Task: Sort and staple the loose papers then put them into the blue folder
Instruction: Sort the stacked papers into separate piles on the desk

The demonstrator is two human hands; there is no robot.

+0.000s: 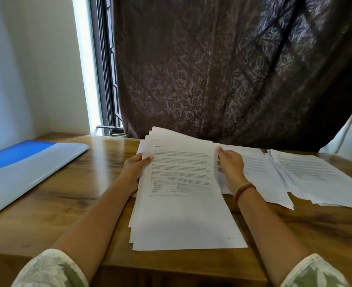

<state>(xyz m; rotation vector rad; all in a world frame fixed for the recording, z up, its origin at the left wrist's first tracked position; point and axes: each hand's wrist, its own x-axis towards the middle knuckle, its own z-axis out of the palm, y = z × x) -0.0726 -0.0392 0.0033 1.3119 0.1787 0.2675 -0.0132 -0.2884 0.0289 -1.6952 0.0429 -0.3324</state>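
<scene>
Legible text: the top sheet of the held stack (183, 183) carries a short heading at its upper left. It appears to read "Section" plus one character, but the print is too blurred to confirm. Below the heading are four or five paragraphs and one two-column table. There is a page mark at the lower right corner, which is unreadable.

Count:
- Paper groups: three.
- Folders: one.
- Hands: two.

Positions:
1. The held stack sits between the two sets of fingers, its near edge resting on the wooden counter (77, 183) and its far edge raised.
2. Left hand (134, 169): the thumb is curled over the stack's left edge and the fingers (148, 159) are tucked beneath, gripping the stack.
3. Right hand (231, 166): the thumb is pressed on the stack's right edge. The remaining fingers (220, 150) are mostly hidden behind the sheets, also holding the stack. A red and tan wrist band (244, 189) is worn on this wrist.
4. The second pile (260, 177) lies flat just right of the right-hand fingers.
5. The third pile (315, 179) lies further right, fanned, and overlaps the second pile's edge.
6. The blue folder (26, 168) lies closed, well left of the left-hand fingers.

Beyond the fingers hangs a dark leaf-patterned curtain (222, 69).
</scene>
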